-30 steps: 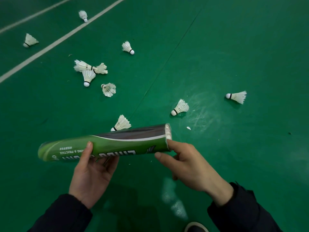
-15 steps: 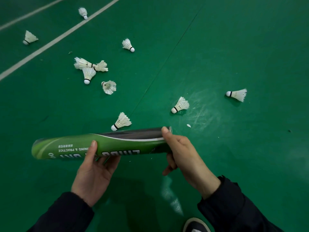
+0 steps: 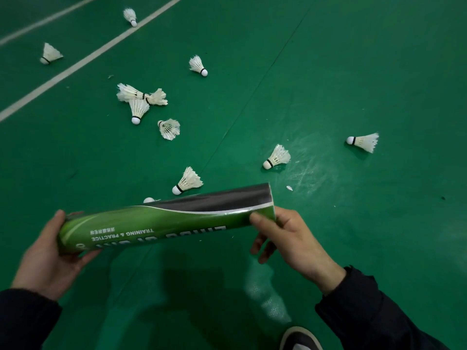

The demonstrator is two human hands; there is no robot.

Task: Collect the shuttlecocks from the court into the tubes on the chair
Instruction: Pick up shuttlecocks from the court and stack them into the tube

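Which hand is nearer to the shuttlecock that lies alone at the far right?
The right hand, which grips the tube at its right end, below-left of that shuttlecock. The left hand holds the tube's other end, far left.

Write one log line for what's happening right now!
left hand: grips tube base | right hand: pinches its open end | shuttlecocks: on court

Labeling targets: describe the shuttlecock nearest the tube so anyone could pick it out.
Start at the green tube held across the lower view. Just above its middle lies a shuttlecock, cork toward the tube, feathers pointing up-right. Unlike the half-hidden cork to its left, it shows whole.
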